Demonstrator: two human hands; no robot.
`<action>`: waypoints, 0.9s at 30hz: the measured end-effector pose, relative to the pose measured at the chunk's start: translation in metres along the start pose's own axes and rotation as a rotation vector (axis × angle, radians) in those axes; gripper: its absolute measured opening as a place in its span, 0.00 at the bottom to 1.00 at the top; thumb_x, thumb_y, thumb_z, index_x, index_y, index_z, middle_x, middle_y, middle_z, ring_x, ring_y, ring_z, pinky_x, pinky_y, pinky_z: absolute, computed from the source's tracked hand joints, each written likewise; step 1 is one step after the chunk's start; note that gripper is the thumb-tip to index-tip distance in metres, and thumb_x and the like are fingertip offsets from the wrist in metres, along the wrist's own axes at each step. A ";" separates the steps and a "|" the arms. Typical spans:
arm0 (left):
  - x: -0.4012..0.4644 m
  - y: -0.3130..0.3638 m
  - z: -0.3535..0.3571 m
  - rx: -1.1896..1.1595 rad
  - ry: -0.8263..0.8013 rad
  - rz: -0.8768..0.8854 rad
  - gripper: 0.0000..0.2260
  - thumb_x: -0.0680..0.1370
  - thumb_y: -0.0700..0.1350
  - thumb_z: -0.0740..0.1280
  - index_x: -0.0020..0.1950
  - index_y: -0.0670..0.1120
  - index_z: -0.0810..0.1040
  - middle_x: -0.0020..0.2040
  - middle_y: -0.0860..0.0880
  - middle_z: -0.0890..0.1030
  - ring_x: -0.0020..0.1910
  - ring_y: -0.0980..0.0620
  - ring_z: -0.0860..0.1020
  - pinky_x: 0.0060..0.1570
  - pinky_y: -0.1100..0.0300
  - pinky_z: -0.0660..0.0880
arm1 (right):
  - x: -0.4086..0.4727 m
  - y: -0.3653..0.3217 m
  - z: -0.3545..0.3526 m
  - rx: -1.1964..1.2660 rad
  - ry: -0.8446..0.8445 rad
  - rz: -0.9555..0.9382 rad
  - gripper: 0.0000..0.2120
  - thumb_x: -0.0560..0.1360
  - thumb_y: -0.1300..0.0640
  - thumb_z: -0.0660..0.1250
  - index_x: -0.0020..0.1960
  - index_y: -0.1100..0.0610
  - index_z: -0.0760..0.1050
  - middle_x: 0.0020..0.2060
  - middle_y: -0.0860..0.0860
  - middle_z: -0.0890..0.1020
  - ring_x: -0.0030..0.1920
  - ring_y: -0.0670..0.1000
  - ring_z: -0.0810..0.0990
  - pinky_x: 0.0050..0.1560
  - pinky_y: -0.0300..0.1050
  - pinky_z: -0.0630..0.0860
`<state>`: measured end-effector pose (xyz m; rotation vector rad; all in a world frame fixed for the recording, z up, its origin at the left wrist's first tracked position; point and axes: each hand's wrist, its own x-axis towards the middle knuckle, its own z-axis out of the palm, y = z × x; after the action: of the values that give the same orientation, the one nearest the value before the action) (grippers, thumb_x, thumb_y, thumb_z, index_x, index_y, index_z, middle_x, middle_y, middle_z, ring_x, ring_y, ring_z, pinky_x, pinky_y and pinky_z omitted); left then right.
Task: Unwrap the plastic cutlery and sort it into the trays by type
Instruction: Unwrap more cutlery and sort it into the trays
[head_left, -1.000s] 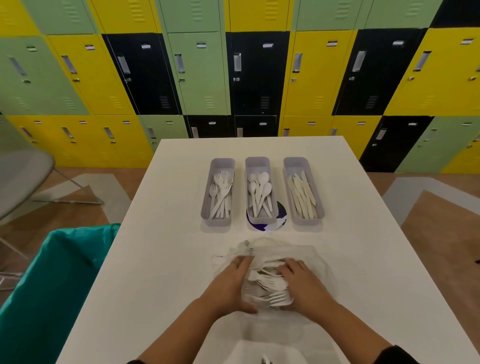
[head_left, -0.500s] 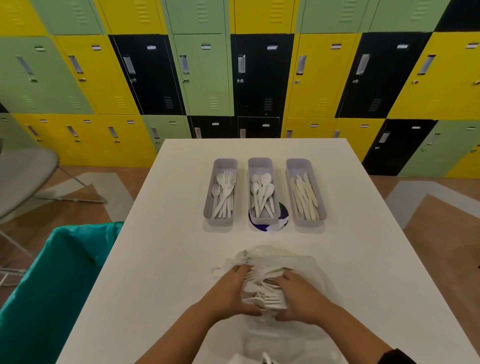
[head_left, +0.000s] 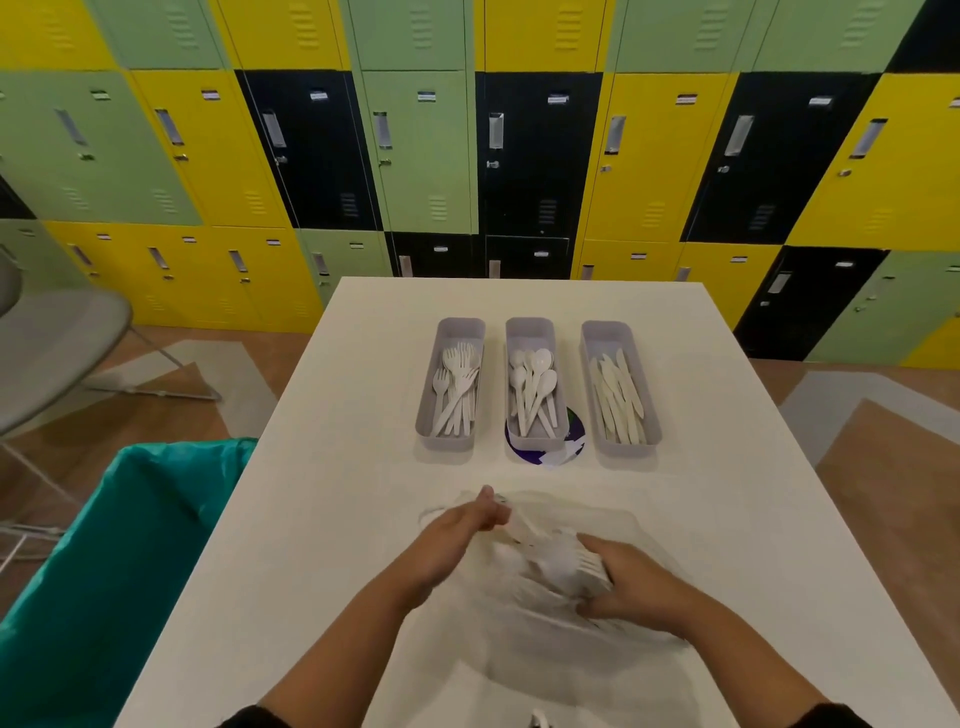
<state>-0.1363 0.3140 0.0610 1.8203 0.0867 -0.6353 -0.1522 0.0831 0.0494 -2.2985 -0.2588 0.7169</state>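
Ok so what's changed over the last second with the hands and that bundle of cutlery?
The left hand has come off the cutlery bundle and swung out toward the far left, blurred, touching the clear wrap. The right hand keeps its grip on the bundle, now shifted slightly right. The three trays and their sorted cutlery are unchanged.

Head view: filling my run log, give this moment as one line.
stage: unwrapping | right hand: grips cutlery bundle | left hand: on plastic wrap | trays: partly filled

Matt white table (head_left: 332, 519), plastic trays (head_left: 423, 415)
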 end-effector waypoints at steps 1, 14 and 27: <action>0.001 0.001 -0.001 -0.005 0.015 -0.002 0.26 0.78 0.63 0.48 0.58 0.52 0.79 0.59 0.57 0.79 0.61 0.60 0.75 0.65 0.57 0.64 | -0.002 0.000 -0.004 0.086 0.008 0.008 0.28 0.67 0.58 0.73 0.65 0.52 0.71 0.59 0.47 0.79 0.58 0.48 0.77 0.56 0.37 0.72; -0.005 0.035 0.031 -0.226 -0.132 0.110 0.19 0.80 0.60 0.52 0.63 0.54 0.74 0.59 0.51 0.81 0.58 0.54 0.79 0.64 0.54 0.73 | -0.002 -0.032 -0.012 1.026 0.227 -0.006 0.17 0.71 0.71 0.67 0.57 0.57 0.77 0.50 0.57 0.85 0.52 0.56 0.83 0.51 0.49 0.80; 0.004 0.056 0.056 -0.237 0.137 0.192 0.12 0.80 0.46 0.61 0.63 0.51 0.73 0.57 0.53 0.81 0.57 0.56 0.78 0.62 0.58 0.74 | 0.018 -0.060 0.000 1.115 0.456 -0.005 0.14 0.71 0.67 0.69 0.55 0.56 0.80 0.48 0.56 0.85 0.51 0.56 0.84 0.55 0.58 0.78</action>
<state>-0.1337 0.2434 0.0958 1.6171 0.0745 -0.3495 -0.1361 0.1341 0.0831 -1.3117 0.2948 0.1937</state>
